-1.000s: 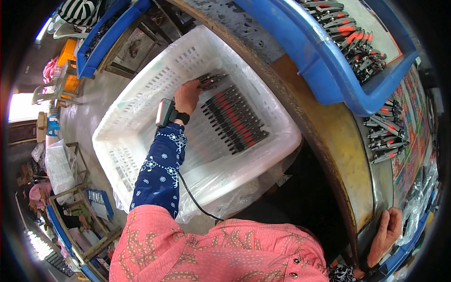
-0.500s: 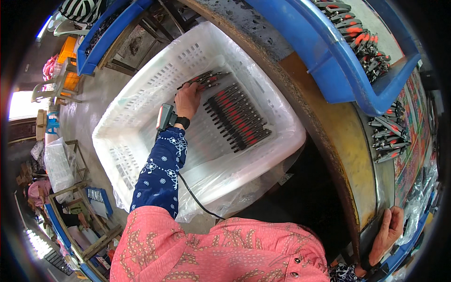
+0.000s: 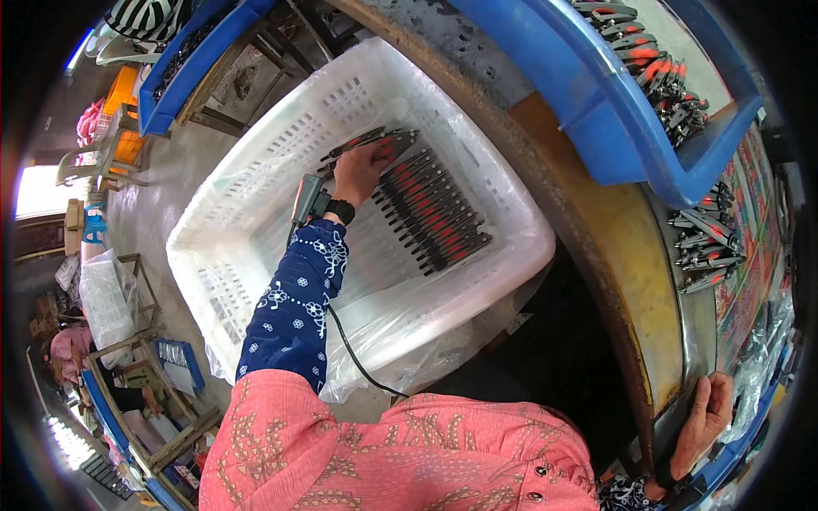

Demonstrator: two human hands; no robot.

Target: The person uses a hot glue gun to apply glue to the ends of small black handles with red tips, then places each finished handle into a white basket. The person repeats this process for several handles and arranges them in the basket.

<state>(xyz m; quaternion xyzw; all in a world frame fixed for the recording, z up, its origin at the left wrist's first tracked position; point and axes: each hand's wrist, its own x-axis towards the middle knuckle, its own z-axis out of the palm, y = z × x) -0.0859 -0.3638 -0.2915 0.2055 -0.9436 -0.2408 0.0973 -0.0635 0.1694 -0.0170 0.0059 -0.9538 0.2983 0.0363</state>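
Your right hand (image 3: 705,417) is resting, loosely open, on the worktable (image 3: 656,315). Farther in, your left hand (image 3: 358,173) is bending its fingers over loose black-and-red tools (image 3: 400,140) inside a white basket (image 3: 524,226); whether it is gripping one, I cannot tell. Just beside it, a neat row of similar tools (image 3: 433,211) is lying. Beyond, a blue tray (image 3: 609,106) is holding more.

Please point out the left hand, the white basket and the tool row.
Left hand (image 3: 356,175), head view: its back.
White basket (image 3: 319,121), head view: perforated wall.
Tool row (image 3: 434,213), head view: its middle.
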